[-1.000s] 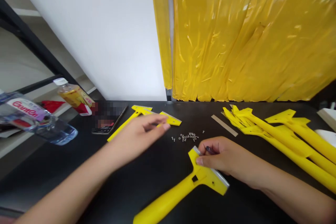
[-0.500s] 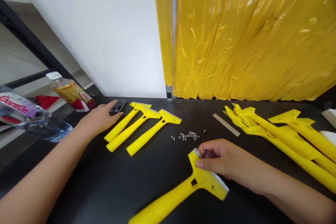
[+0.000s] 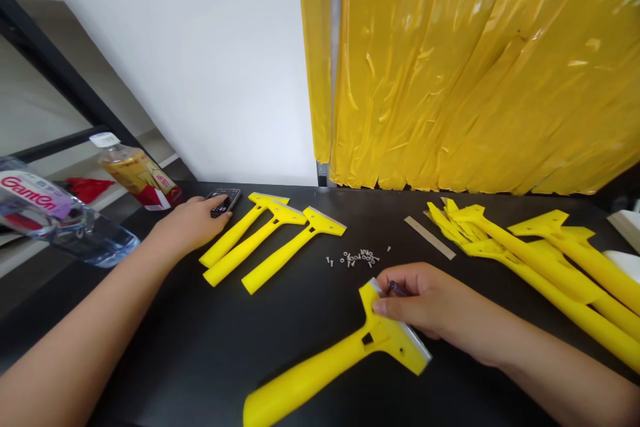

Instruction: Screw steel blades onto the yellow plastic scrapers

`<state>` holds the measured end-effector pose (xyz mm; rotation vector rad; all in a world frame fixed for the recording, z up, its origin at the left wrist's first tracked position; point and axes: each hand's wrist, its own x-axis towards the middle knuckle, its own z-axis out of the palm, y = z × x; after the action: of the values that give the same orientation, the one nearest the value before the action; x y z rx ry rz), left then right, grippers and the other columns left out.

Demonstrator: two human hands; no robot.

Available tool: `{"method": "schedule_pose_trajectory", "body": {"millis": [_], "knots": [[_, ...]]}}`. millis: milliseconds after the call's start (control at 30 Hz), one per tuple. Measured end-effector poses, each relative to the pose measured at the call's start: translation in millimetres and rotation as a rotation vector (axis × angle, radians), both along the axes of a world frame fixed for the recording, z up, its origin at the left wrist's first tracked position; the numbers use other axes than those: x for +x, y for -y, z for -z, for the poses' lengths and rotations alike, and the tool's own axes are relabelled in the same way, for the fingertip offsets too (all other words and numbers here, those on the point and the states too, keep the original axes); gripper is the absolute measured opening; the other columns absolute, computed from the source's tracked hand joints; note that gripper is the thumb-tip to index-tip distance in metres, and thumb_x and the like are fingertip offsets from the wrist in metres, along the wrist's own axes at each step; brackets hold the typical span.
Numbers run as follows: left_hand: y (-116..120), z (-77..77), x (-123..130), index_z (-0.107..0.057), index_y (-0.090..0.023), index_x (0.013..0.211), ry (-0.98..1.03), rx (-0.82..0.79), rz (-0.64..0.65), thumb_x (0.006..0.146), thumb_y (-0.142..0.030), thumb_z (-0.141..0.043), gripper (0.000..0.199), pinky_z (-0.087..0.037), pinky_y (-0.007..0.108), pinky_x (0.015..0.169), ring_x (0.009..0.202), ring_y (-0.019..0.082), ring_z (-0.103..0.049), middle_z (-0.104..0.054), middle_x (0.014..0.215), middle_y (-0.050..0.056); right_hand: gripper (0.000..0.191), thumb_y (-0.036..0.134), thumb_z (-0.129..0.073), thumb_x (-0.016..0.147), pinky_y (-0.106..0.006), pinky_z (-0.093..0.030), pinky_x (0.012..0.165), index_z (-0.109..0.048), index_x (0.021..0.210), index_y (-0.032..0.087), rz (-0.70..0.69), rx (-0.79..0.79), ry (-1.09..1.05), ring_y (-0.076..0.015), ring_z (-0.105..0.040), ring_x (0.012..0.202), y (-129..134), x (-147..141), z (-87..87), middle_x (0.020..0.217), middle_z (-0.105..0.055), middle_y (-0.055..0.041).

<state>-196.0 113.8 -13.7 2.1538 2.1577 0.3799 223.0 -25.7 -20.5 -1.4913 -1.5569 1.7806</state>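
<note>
My right hand (image 3: 425, 300) pinches the head of a yellow scraper (image 3: 320, 370) between thumb and fingers, near its metal edge; a small dark tool (image 3: 399, 289) is tucked in the same hand, mostly hidden. The scraper's handle points to the lower left. My left hand (image 3: 193, 223) rests at a phone (image 3: 231, 200) with its fingers apart, a fingertip over the screen. Just right of it lie three yellow scrapers with metal edges, the rightmost one (image 3: 280, 257) apart from the others. Small screws and nuts (image 3: 357, 257) are scattered beyond the held scraper.
More yellow scraper parts (image 3: 530, 263) are piled on the right of the black table (image 3: 185, 340). A thin brown strip (image 3: 430, 237) lies left of them. A drink bottle (image 3: 137, 173) and a water bottle (image 3: 65, 213) are at the left. Yellow film (image 3: 450, 80) hangs behind.
The scraper in my right hand has shifted slightly up and left, its handle end now more in view. My left hand stays at the phone, its fingers slightly moved.
</note>
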Motion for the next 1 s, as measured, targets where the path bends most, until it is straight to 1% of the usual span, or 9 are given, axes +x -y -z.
{"method": "schedule_pose_trajectory", "body": {"millis": [200, 300, 333, 400, 467, 600, 700, 833, 1000], "knots": [[6.5, -14.7, 14.3, -0.037, -0.005, 0.162, -0.052, -0.017, -0.047, 0.099, -0.056, -0.055, 0.083, -0.044, 0.054, 0.105, 0.126, 0.047, -0.059, -0.054, 0.15, 0.03, 0.019, 0.039, -0.075, 0.093, -0.026, -0.013, 0.047, -0.07, 0.088, 0.02, -0.007, -0.001, -0.026, -0.008, -0.021, 0.054, 1.7, 1.0, 1.3, 0.063, -0.033, 0.0087], [25.1, -31.2, 38.9, -0.021, -0.002, 0.166, -0.031, 0.145, -0.04, 0.102, -0.053, -0.051, 0.087, -0.027, 0.054, 0.121, 0.15, 0.045, -0.034, -0.037, 0.165, 0.028, 0.02, 0.039, -0.075, 0.092, -0.026, -0.013, 0.047, -0.07, 0.087, 0.02, -0.009, -0.016, -0.027, -0.0078, -0.02, 0.053, 2.0, 1.9, 0.6, 0.063, -0.032, 0.0089], [35.9, -36.0, 52.2, -0.021, -0.006, 0.167, -0.017, 0.2, -0.022, 0.103, -0.053, -0.049, 0.083, -0.022, 0.05, 0.125, 0.153, 0.041, -0.029, -0.033, 0.169, 0.023, 0.021, 0.039, -0.076, 0.092, -0.025, -0.013, 0.047, -0.07, 0.087, 0.02, -0.011, -0.017, -0.03, -0.0077, -0.02, 0.053, 1.8, 2.1, -0.4, 0.063, -0.033, 0.0086], [64.2, -41.2, 86.5, -0.045, -0.018, 0.157, 0.204, 0.282, 0.116, 0.104, -0.051, -0.051, 0.063, -0.032, 0.039, 0.122, 0.144, 0.03, -0.046, -0.049, 0.16, 0.012, 0.022, 0.039, -0.076, 0.091, -0.025, -0.015, 0.047, -0.07, 0.086, 0.019, -0.016, -0.013, -0.041, -0.0076, -0.022, 0.054, 1.0, 2.6, -3.2, 0.064, -0.037, 0.008], [96.4, -38.3, 126.8, -0.069, -0.028, 0.134, 0.6, 0.054, 0.305, 0.099, -0.054, -0.061, 0.044, -0.043, 0.035, 0.114, 0.127, 0.027, -0.062, -0.067, 0.141, 0.005, 0.024, 0.04, -0.077, 0.09, -0.025, -0.016, 0.047, -0.069, 0.085, 0.018, -0.013, -0.004, -0.053, -0.0074, -0.023, 0.053, -0.1, 3.6, -6.8, 0.063, -0.037, 0.0082], [141.9, -16.5, 192.3, -0.073, -0.026, 0.127, 1.244, -0.803, 0.477, 0.092, -0.047, -0.075, 0.041, -0.055, 0.036, 0.093, 0.104, 0.025, -0.072, -0.076, 0.117, 0.007, 0.03, 0.045, -0.08, 0.087, -0.024, -0.02, 0.049, -0.069, 0.083, 0.017, 0.012, 0.054, -0.08, -0.0074, -0.026, 0.054, -2.6, 8.4, -11.8, 0.062, -0.04, 0.0084], [146.8, -3.3, 210.0, -0.074, -0.02, 0.114, 1.492, -0.952, 0.379, 0.092, -0.042, -0.077, 0.031, -0.057, 0.032, 0.082, 0.089, 0.021, -0.075, -0.077, 0.103, 0.007, 0.038, 0.053, -0.081, 0.085, -0.024, -0.031, 0.057, -0.069, 0.083, 0.017, 0.026, 0.08, -0.125, -0.0098, -0.04, 0.061, -4.7, 12.2, -11.3, 0.069, -0.053, 0.0043], [139.5, 4.2, 207.5, -0.077, -0.012, 0.099, 1.533, -1.036, 0.194, 0.089, -0.038, -0.08, 0.027, -0.058, 0.032, 0.083, 0.089, 0.023, -0.077, -0.079, 0.098, 0.013, 0.044, 0.06, -0.077, 0.086, -0.025, -0.034, 0.059, -0.07, 0.085, 0.017, 0.023, 0.103, -0.102, -0.0119, -0.045, 0.063, -7.3, 12.9, -6.5, 0.07, -0.057, 0.0029], [140.1, 8.5, 204.2, -0.079, -0.013, 0.098, 1.553, -1.041, 0.149, 0.084, -0.038, -0.084, 0.029, -0.059, 0.032, 0.081, 0.086, 0.023, -0.076, -0.078, 0.089, 0.011, 0.037, 0.055, -0.076, 0.089, -0.024, -0.032, 0.055, -0.071, 0.088, 0.018, 0.029, 0.106, -0.063, -0.0116, -0.045, 0.06, -4.4, 8.8, -4.3, 0.068, -0.057, 0.0029]]}}
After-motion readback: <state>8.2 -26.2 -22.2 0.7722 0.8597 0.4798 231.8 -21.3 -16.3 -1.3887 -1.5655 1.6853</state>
